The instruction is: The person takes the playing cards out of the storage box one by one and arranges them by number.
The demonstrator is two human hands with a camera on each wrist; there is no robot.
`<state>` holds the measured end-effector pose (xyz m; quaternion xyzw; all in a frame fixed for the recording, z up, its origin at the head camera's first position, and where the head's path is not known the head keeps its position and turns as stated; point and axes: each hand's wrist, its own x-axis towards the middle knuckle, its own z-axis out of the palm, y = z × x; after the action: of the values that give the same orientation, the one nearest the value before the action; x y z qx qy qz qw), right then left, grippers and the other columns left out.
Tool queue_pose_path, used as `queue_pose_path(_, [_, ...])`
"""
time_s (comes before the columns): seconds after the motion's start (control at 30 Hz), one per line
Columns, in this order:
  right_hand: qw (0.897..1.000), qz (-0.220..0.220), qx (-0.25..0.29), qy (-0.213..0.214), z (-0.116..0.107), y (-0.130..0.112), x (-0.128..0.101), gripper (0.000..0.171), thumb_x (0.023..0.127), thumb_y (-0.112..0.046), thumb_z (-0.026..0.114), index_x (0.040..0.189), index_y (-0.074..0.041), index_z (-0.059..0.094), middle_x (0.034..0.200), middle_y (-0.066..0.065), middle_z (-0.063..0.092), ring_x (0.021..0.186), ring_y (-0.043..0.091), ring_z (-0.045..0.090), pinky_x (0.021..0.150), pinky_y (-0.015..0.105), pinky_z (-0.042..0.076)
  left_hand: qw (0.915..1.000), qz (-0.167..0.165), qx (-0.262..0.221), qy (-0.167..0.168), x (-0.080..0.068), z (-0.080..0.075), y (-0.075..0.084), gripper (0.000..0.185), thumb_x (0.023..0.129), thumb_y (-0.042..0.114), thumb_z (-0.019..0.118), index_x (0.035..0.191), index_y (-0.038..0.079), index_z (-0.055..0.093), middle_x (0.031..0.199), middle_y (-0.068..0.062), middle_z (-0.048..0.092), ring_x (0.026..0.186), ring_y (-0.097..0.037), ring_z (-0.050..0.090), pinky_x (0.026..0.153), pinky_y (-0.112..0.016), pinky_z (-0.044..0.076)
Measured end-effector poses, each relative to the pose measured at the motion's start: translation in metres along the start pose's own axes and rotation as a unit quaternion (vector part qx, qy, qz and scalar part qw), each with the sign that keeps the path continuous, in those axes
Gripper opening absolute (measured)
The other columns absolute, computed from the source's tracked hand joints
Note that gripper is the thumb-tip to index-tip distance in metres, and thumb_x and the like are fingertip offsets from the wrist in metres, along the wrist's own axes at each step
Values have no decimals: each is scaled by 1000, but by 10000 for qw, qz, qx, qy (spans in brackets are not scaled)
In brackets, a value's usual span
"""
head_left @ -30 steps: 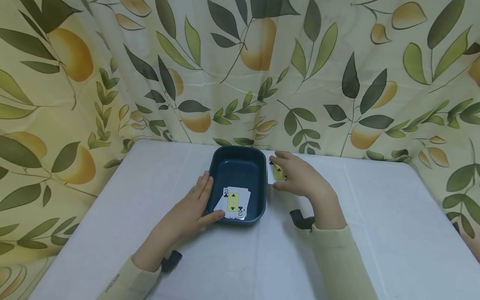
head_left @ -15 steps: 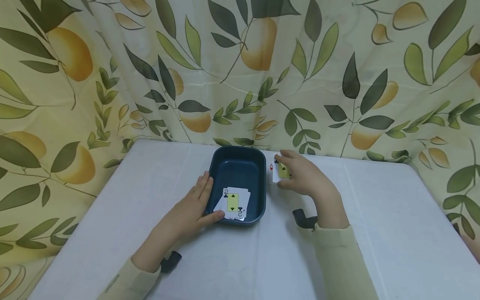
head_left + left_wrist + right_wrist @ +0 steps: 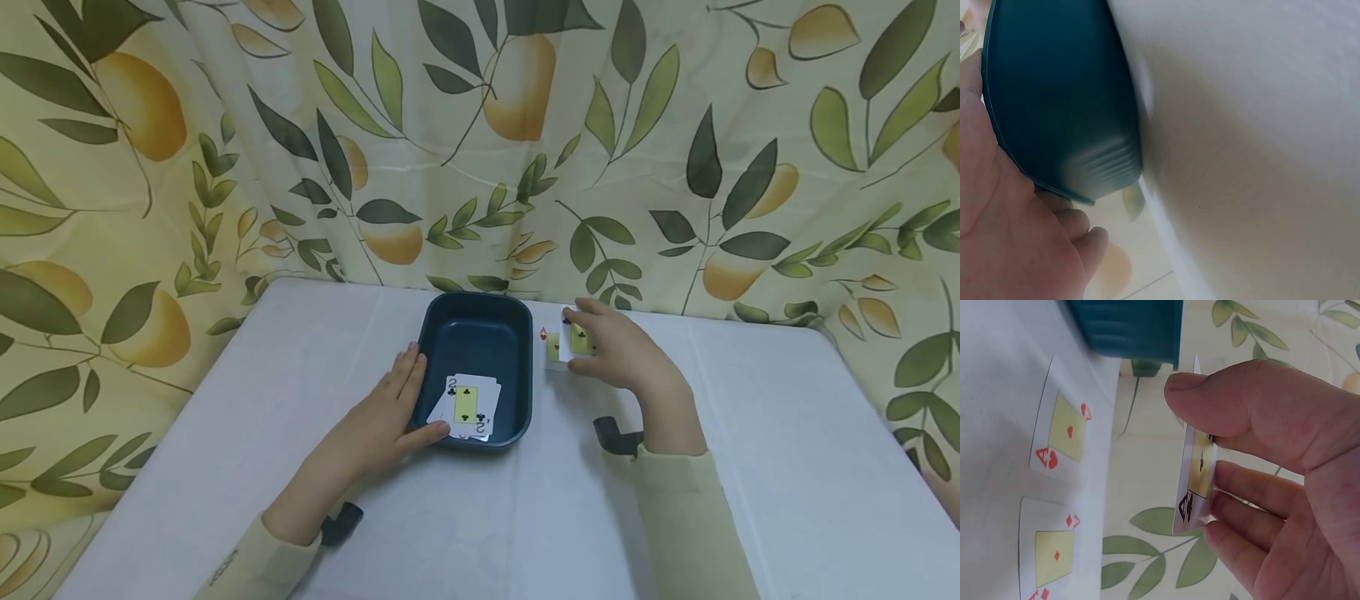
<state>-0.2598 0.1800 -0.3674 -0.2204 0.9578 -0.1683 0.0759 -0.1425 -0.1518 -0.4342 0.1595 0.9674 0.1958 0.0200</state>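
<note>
My right hand (image 3: 618, 348) pinches a playing card (image 3: 577, 335), an ace that looks like clubs, between thumb and fingers. In the right wrist view this card (image 3: 1199, 462) stands nearly edge-on. Partly under it in the head view lies an ace of hearts (image 3: 553, 348) on the table, just right of the dark blue tray (image 3: 529, 375). An ace of diamonds (image 3: 1054, 550) lies beside it, hidden in the head view. My left hand (image 3: 371, 429) rests against the tray's left side, fingers straight, thumb over the near-left rim. Inside the tray is a small pile topped by a two of clubs (image 3: 466, 405).
A white-covered table (image 3: 480, 517) bears everything, its far edge just behind the tray. A curtain (image 3: 630, 167) with fruit and leaves hangs behind it. Black devices (image 3: 617, 436) sit at both wrists.
My right hand has moved a little to the right with its card. That uncovers the ace of hearts beside the tray. The left hand and tray stay in place.
</note>
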Motion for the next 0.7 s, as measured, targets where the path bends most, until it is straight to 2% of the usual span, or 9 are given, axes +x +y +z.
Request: queue_pose_path(0.7, [9999,104,90,-39,10,15,7,75,83,-18,80,149,-6,46,158,23,31,144,46,29,114,62,29,9999,-76,-32,-70,-1,0,-1,101,93,67,53,160,7,6,169,-5,-6,155,-25,3,119,-48,27])
